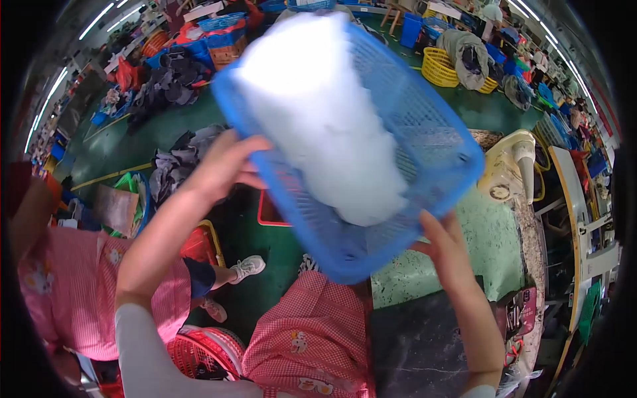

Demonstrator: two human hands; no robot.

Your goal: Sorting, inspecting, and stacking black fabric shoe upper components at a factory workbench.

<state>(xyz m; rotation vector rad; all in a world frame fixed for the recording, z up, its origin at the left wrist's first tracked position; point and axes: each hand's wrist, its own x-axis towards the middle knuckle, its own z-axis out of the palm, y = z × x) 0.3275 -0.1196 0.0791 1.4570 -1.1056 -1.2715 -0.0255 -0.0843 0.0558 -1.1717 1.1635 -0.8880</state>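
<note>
A blue plastic basket (438,142) is held up in front of me, tilted, with its near corner low. In it lies a heap of white, fluffy-looking material (325,126); glare and blur hide what it is made of. My left hand (232,162) grips the basket's left rim, thumb over the edge and fingers below. At the near right rim, my right hand (444,245) holds on with its thumb against the side. Both forearms reach up from the lower edge.
To my right stands a worn green table (491,225) bearing a dark board (424,345) and a cream machine (507,166). A co-worker in a pink checked apron (146,278) is close on my left. Red baskets (199,355) sit low; cloth piles (169,83) lie farther off.
</note>
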